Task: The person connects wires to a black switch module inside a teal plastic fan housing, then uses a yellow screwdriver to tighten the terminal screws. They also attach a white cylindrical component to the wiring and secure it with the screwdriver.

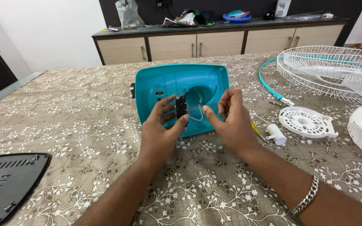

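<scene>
Patterned tablecloth [84, 109], fan parts spread around both hands.
Left hand [161, 127] pinches a black switch [181, 107] over the teal base [181, 83]; right hand [228, 119] grips its wires [196, 112]. A hard tug could snap them; the capacitor [276, 134] beyond the right hand might roll.

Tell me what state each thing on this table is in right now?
Teal fan base shell: open, hollow side up, flat on the table.
Small black part: upright, pinched by the left hand.
Thin wires: loose, by the right hand fingertips.
White fan guard: detached, lying flat.
White round plate: detached, flat.
Black base cover: removed, lying apart.
</scene>
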